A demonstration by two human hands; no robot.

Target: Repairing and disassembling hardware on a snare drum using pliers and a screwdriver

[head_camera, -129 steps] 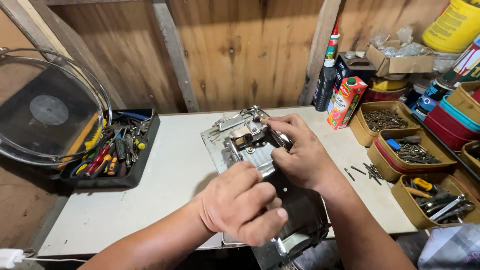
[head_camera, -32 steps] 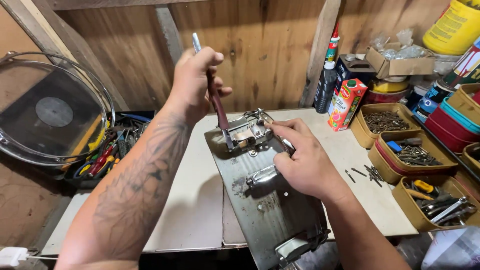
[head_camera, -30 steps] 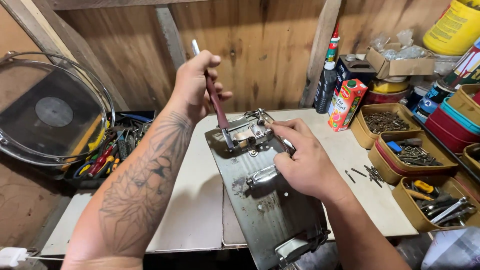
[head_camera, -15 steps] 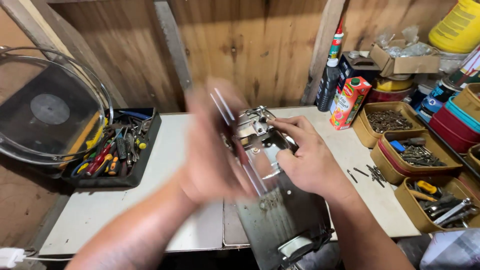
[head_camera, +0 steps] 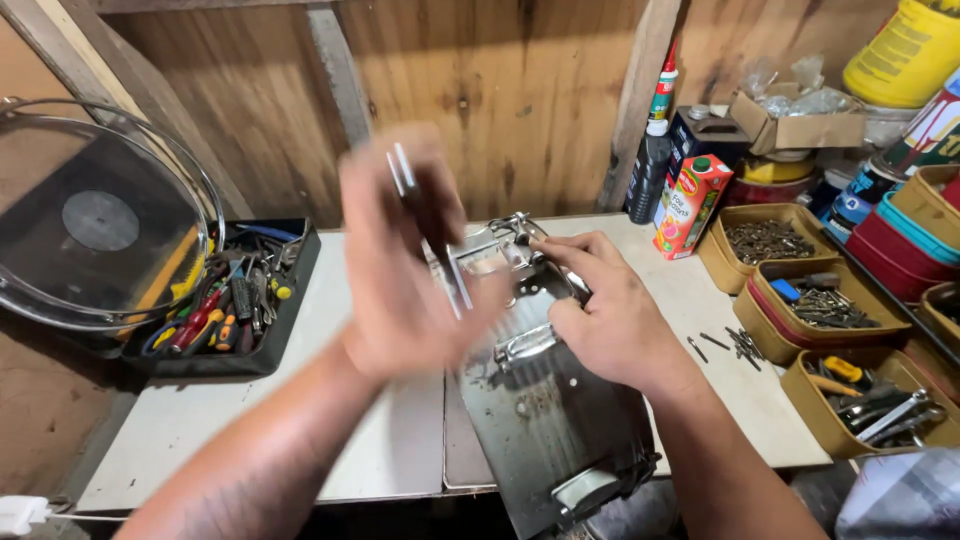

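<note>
Metal plate (head_camera: 560, 420), grey and scuffed, lies lengthwise across the front edge of your white workbench (head_camera: 200, 420), its near end hanging over toward you and a clamp-like mechanism (head_camera: 510, 240) bolted at its far end. Your right hand (head_camera: 600, 320) rests on the plate's upper half, palm down, with the fingers stretched forward onto the mechanism; they lie against it rather than closing round anything. Your left hand (head_camera: 400, 260) is raised above the plate's left edge and badly blurred. It is closed around a thin, dark-handled tool (head_camera: 430, 230) whose shiny shaft shows above and below the fist; the exact hold cannot be made out through the blur.

To your left, a black tray (head_camera: 285, 300) of screwdrivers and pliers sits on the bench, just beside a round glass lid (head_camera: 100, 220) leaning at the wall. To your right stand a dark bottle (head_camera: 652, 160) and a red juice carton (head_camera: 692, 205), then yellow tubs (head_camera: 765, 240) of screws and bits. Loose screws (head_camera: 735, 345) lie on the bench near your right wrist.
</note>
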